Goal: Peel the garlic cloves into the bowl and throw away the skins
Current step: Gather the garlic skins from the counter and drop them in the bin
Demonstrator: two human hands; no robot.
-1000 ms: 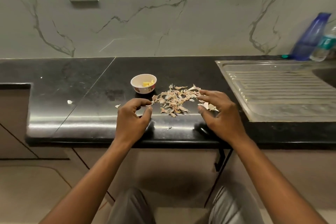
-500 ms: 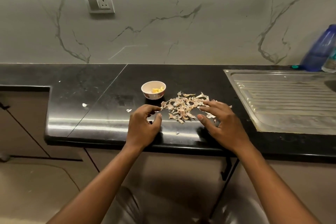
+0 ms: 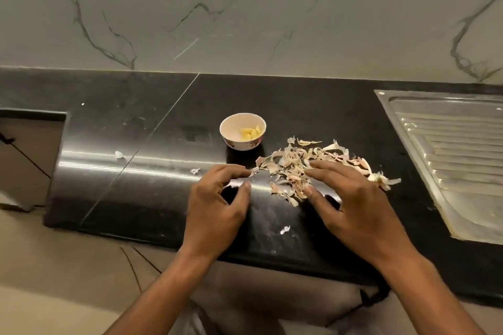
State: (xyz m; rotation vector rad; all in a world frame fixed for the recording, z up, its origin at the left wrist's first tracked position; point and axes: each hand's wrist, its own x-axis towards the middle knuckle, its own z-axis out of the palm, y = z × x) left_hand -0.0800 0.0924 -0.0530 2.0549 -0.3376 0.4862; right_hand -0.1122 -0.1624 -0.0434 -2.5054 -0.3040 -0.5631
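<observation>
The peeled garlic cloves [image 3: 251, 133] sit in the small bowl [image 3: 231, 128] toward the back of the black desk [image 3: 313, 106]. The loose pile of garlic skins [image 3: 294, 163] lies just to its right. The right hand [image 3: 353, 198] is spread flat with straight fingers, resting on the pile's near right side. The left hand [image 3: 215, 198] is cupped at the pile's left edge, thumb and fingers apart and gripping nothing, with its index tip touching one flake. Gathering the skins looks like the step in hand. They are papery, so a quick sweep could scatter them, push some over the desk's front edge or send some onto the steel drainboard [image 3: 449, 149]. A stray flake [image 3: 119, 154] well to the left could be missed.
</observation>
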